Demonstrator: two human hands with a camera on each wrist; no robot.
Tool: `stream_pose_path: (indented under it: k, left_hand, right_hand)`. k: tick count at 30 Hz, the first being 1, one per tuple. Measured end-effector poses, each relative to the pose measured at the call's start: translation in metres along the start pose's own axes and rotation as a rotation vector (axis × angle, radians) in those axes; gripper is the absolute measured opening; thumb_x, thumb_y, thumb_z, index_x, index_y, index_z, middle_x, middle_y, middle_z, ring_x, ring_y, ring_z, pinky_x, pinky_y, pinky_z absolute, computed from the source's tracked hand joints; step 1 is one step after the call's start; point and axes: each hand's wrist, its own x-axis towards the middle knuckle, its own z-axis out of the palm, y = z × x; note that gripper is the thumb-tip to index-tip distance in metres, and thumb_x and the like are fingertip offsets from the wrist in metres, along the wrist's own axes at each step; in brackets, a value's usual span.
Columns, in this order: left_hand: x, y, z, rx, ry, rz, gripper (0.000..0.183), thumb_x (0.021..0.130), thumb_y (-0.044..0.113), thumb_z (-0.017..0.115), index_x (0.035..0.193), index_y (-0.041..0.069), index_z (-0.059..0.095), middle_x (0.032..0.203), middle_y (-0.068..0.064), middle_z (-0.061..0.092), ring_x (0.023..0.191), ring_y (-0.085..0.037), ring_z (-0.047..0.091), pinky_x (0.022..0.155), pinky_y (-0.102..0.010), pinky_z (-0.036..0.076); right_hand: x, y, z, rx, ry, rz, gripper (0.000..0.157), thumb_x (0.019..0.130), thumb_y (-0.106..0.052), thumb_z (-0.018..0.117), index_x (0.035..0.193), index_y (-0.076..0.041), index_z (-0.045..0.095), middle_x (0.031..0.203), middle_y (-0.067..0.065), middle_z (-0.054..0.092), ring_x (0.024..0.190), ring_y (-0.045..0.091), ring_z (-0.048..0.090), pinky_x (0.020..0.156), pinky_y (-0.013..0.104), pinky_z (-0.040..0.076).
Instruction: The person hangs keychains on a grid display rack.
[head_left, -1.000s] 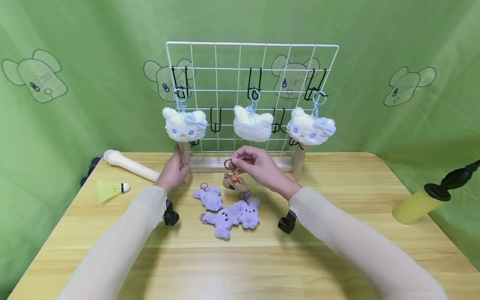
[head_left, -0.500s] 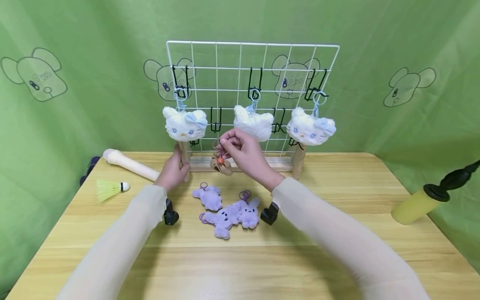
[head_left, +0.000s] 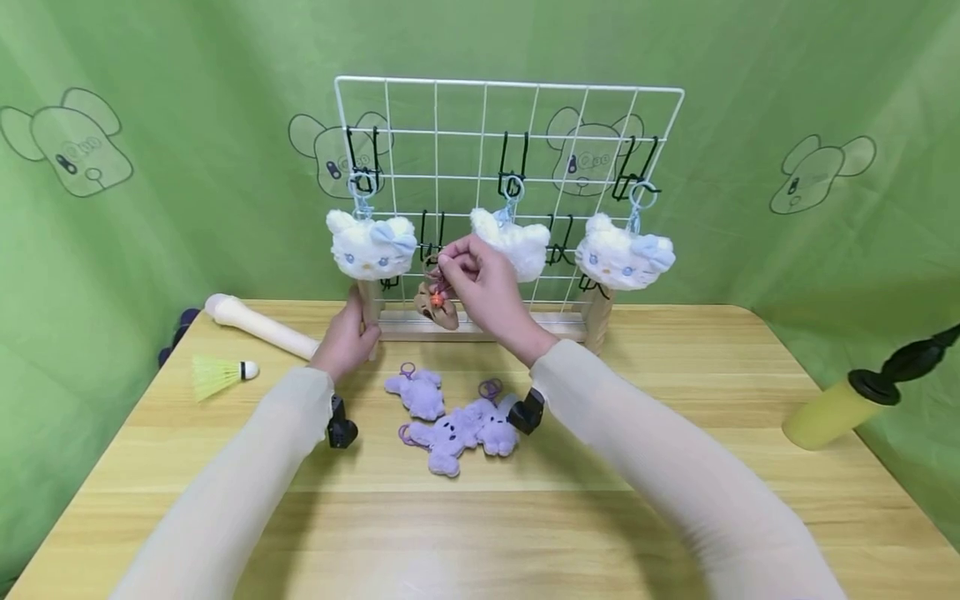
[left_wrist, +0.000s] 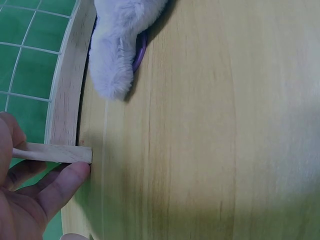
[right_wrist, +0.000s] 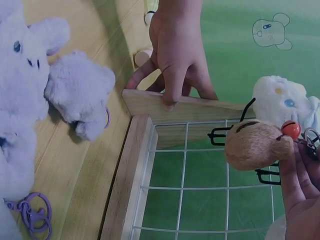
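My right hand (head_left: pixel 483 287) pinches the ring of a brown plush keychain (head_left: pixel 437 312) with an orange bell (right_wrist: pixel 290 129). The keychain hangs before the lower left part of a white wire grid rack (head_left: pixel 508 82), close to a black hook (head_left: pixel 432 242). At the rack's left end my left hand (head_left: pixel 347 337) grips the wooden side support (left_wrist: pixel 55 152) between thumb and fingers. White cat-head plush keychains hang from the upper hooks: one left (head_left: pixel 371 247), a middle one (head_left: pixel 525 250) turned backward and partly behind my right hand, one right (head_left: pixel 625 254).
Three purple plush keychains (head_left: pixel 423 398) lie on the table (head_left: pixel 360 533) before the rack. To the left are a white stick-like object (head_left: pixel 258 327) and a yellow shuttlecock (head_left: pixel 217 377). A yellow cylinder with a black top (head_left: pixel 832 414) stands right. Green fabric (head_left: pixel 750 100) surrounds the table.
My right hand has moved up and to the left with the brown plush keychain, from above the purple plushes to the rack's lower hooks. My left hand has stayed on the support.
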Motion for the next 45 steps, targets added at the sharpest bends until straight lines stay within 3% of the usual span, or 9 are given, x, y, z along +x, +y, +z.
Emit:
stream_pose_path:
  k: [7, 21, 30, 35, 45]
  left_hand:
    - [0.000, 0.002, -0.002, -0.006, -0.007, -0.008, 0.080, 0.102, 0.000, 0.048, 0.165, -0.003, -0.001, 0.161, -0.039, 0.033, 0.146, -0.056, 0.043, 0.120, -0.060, 0.047]
    - [-0.002, 0.004, -0.002, 0.004, -0.018, -0.029, 0.082, 0.103, 0.002, 0.048, 0.166, -0.001, -0.004, 0.163, -0.038, 0.031, 0.147, -0.054, 0.042, 0.122, -0.060, 0.044]
    - [-0.002, 0.004, -0.001, 0.013, -0.011, -0.028, 0.082, 0.103, 0.003, 0.049, 0.166, -0.001, -0.003, 0.162, -0.039, 0.033, 0.145, -0.054, 0.045, 0.122, -0.060, 0.045]
    - [-0.002, 0.004, -0.002, 0.008, -0.013, -0.029, 0.082, 0.103, 0.002, 0.049, 0.166, -0.001, -0.004, 0.162, -0.039, 0.032, 0.145, -0.054, 0.045, 0.121, -0.060, 0.046]
    - [-0.002, 0.004, -0.002, 0.003, -0.014, -0.026, 0.082, 0.103, 0.002, 0.049, 0.166, -0.001, -0.004, 0.162, -0.038, 0.033, 0.146, -0.054, 0.044, 0.122, -0.060, 0.045]
  right_hand:
    - [-0.002, -0.001, 0.000, -0.043, 0.018, -0.021, 0.012, 0.104, -0.008, 0.060, 0.106, 0.003, 0.064, 0.083, 0.010, 0.071, 0.068, 0.007, 0.060, 0.063, 0.014, 0.055]
    - [0.001, 0.004, 0.004, -0.034, -0.024, -0.023, 0.014, 0.108, -0.009, 0.052, 0.111, 0.004, 0.057, 0.095, 0.027, 0.074, 0.070, 0.007, 0.065, 0.058, 0.016, 0.055]
    - [0.003, 0.007, 0.007, -0.060, -0.035, 0.050, 0.017, 0.109, -0.009, 0.049, 0.116, 0.005, 0.056, 0.103, 0.028, 0.075, 0.077, 0.014, 0.069, 0.065, 0.018, 0.061]
    - [0.005, 0.008, 0.008, -0.054, -0.050, 0.083, 0.021, 0.111, -0.011, 0.046, 0.118, 0.005, 0.056, 0.108, 0.028, 0.075, 0.088, 0.025, 0.073, 0.078, 0.028, 0.069]
    - [0.001, 0.016, 0.005, -0.049, -0.057, 0.129, 0.025, 0.111, -0.012, 0.046, 0.123, 0.006, 0.057, 0.114, 0.027, 0.073, 0.103, 0.035, 0.074, 0.092, 0.045, 0.068]
